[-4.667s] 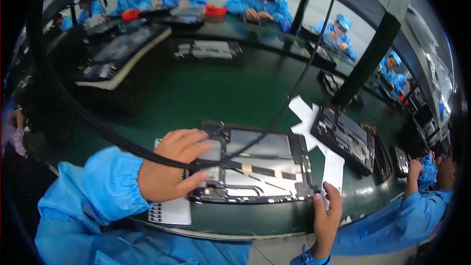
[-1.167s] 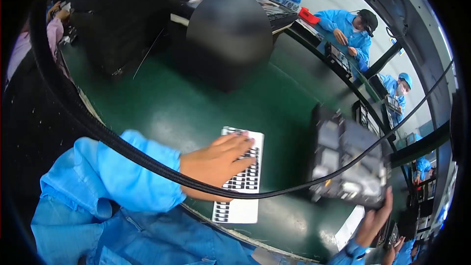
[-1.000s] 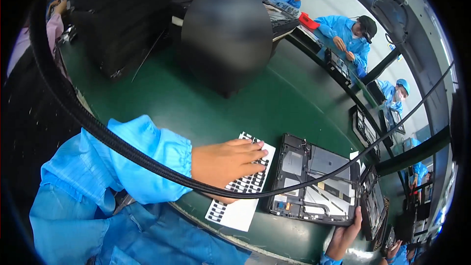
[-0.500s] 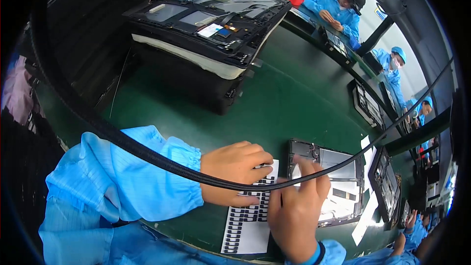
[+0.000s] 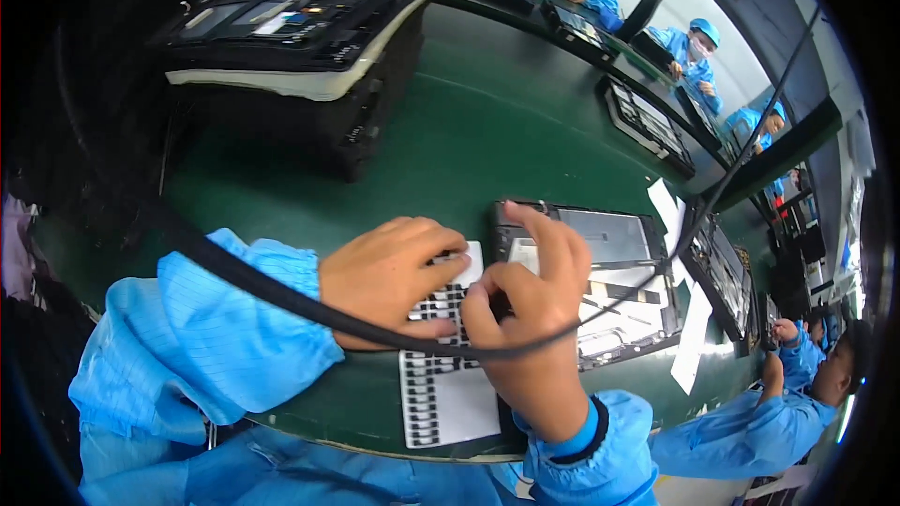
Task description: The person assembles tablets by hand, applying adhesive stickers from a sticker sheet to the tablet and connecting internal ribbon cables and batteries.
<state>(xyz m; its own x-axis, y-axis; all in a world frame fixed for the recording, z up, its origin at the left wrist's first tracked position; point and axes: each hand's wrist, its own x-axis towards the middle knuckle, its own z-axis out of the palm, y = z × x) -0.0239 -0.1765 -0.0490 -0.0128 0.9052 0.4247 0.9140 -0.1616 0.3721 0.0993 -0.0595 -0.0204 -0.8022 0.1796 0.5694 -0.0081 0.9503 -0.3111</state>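
A: Sheet (image 5: pixel 464 403)?
B: Under left hand (image 5: pixel 380 276), fingers wide; long axis one to seven o'clock.
A: Right hand (image 5: pixel 546 314)?
B: Sheet at eight o'clock, fingers narrow; can't tell if closed.

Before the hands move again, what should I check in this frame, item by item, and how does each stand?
1. White sheet steadied by the left hand: ok, the hand lies over it.
2. Something pinched in the right hand: cannot tell, too small.
3. Dark-framed device beside the sheet, on the green table: ok.
4. Camera's view free of the black cable: not ok, it crosses the right hand.
5. White paper strips apart from the sheet: ok.
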